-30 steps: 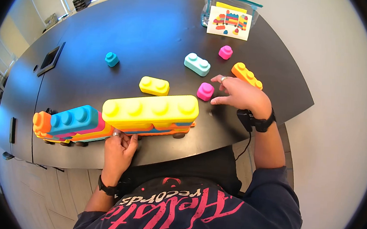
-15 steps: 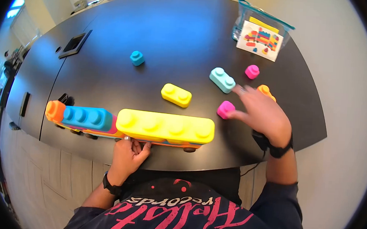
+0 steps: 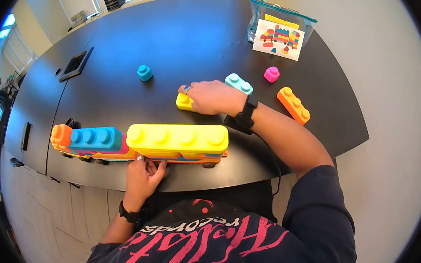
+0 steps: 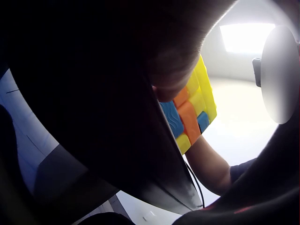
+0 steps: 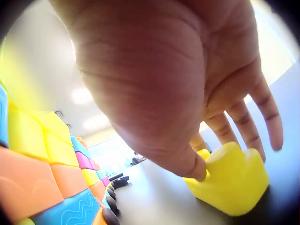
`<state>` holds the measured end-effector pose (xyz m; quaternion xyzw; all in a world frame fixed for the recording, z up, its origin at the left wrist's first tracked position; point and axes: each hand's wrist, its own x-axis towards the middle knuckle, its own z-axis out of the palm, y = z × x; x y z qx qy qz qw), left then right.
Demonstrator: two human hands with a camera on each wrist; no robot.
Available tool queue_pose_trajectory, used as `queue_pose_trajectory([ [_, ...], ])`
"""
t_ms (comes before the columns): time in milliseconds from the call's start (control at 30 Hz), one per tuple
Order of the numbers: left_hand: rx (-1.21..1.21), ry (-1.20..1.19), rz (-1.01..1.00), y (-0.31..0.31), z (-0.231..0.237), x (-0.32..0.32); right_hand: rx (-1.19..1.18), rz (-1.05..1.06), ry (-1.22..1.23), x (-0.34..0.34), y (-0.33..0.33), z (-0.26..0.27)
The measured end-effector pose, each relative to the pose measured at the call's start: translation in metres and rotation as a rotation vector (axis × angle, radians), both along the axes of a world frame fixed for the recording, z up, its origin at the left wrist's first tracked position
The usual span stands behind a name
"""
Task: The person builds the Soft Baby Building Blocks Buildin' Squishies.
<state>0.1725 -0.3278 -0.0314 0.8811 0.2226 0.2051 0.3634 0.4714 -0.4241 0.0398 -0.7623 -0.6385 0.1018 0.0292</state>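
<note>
Over a yellow two-stud block (image 3: 184, 102) in mid-table reaches my right hand (image 3: 217, 98). In the right wrist view its thumb lies on the near side of the yellow block (image 5: 232, 183), fingers around the far side. A long train of stacked blocks (image 3: 178, 140), with a yellow four-stud block on top, stands along the near table edge. Against the train's lower near side rests my left hand (image 3: 141, 178), fingers bent and their tips partly hidden. The left wrist view shows part of this hand (image 4: 176, 70) beside the train (image 4: 190, 110).
A teal block (image 3: 144, 73) lies farther left. Beyond my right forearm are a mint block (image 3: 239, 83), a pink block (image 3: 271, 74) and an orange block (image 3: 293, 105). At the back, a picture card (image 3: 278, 40) leans on a clear zip bag (image 3: 308, 30).
My right hand has moved left from beside the near pink block to the yellow two-stud block and taken hold of it. The left hand stays at the train. The head view has shifted.
</note>
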Motion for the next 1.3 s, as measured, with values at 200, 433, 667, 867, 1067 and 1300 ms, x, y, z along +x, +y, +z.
queue_pose_trajectory([
  [200,-0.024,-0.022,-0.013,-0.002,0.005,0.003,0.158,-0.161,-0.074,0.008,-0.022,-0.014],
  [433,0.024,0.01,-0.022,0.001,0.002,0.0,0.181,-0.743,-0.223,0.093,-0.115,0.053],
  [667,0.03,-0.013,-0.039,0.001,0.002,0.003,0.199,-0.598,-0.057,0.077,-0.137,0.033],
  [867,0.035,-0.017,-0.037,0.0,0.004,0.003,0.106,-0.427,-0.081,0.06,-0.082,-0.008],
  [1067,0.124,-0.056,-0.053,0.005,-0.008,0.0,0.298,-0.407,-0.066,0.041,-0.085,0.035],
  [1300,0.117,0.042,-0.063,0.005,0.002,0.002,0.494,0.104,0.213,-0.082,-0.09,0.126],
])
